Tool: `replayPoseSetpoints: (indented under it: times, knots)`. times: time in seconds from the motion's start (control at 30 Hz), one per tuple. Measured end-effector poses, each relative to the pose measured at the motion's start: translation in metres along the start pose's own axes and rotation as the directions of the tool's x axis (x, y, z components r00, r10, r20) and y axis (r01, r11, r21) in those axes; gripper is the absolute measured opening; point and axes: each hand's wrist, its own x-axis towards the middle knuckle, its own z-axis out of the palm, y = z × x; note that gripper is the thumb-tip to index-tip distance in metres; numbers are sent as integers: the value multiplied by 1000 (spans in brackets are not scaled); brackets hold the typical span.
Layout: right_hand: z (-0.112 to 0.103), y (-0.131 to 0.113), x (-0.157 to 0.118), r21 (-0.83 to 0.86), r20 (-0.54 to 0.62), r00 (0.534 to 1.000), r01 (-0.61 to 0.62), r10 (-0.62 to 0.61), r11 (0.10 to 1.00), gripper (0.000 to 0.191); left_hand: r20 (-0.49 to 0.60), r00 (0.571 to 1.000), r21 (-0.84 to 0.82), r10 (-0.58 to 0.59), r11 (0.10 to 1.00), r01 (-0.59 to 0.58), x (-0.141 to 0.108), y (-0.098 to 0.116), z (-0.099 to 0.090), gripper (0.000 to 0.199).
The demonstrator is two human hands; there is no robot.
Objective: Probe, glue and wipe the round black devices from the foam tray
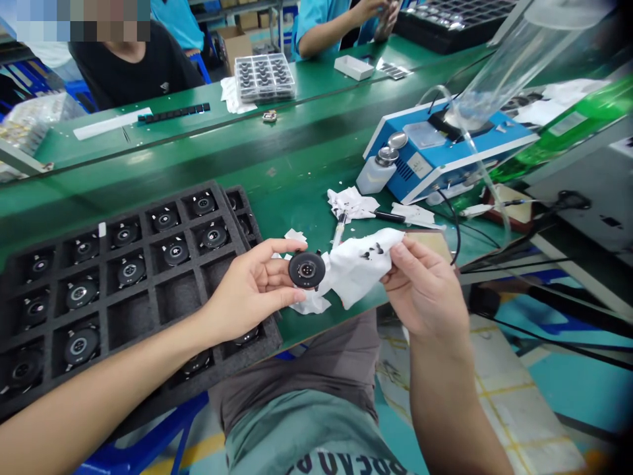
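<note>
My left hand (262, 277) pinches a round black watch body (307, 270) by its edge between thumb and fingers, its sensor face toward the camera. Just to the right, my right hand (422, 280) is closed on a white wipe (363, 264) marked with black smudges. The wipe hangs close beside the watch body; whether they touch is hard to tell. Left of my hands lies a black foam tray (131, 320) with similar round bodies in many compartments, and some compartments hold none. My left forearm crosses over the tray.
Behind the wipe are crumpled wipes (352, 202), a black pen-like tool (390, 216) and a white pump bottle (377, 173). A blue machine (445, 155) with hoses and cables stands at the right. Across the green bench are a clear case (266, 78) and other people.
</note>
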Motion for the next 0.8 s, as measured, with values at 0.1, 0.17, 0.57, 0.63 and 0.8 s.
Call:
replayPoseSetpoints:
  times: [0.1,0.17,0.57,0.63,0.8]
  knots:
    - [-3,2,0,11,-13,1000,-9,9,1000,25,17,1000,-21,-5,1000,5,0,-1,-1,57]
    - [-4,3,1,23,-27,999,-20,20,1000,26,22,1000,-32,-5,999,5,1,-1,-1,57]
    - [-10,10,5,-2,-72,997,-9,8,1000,25,29,1000,-40,-11,999,12,1,-2,-2,53]
    - [-10,10,5,-3,-80,997,-5,4,1000,26,38,999,-45,-4,999,6,1,-2,-2,52]
    - [-14,11,6,10,-98,995,-2,3,1000,27,50,999,-52,5,999,-2,0,-2,-2,51]
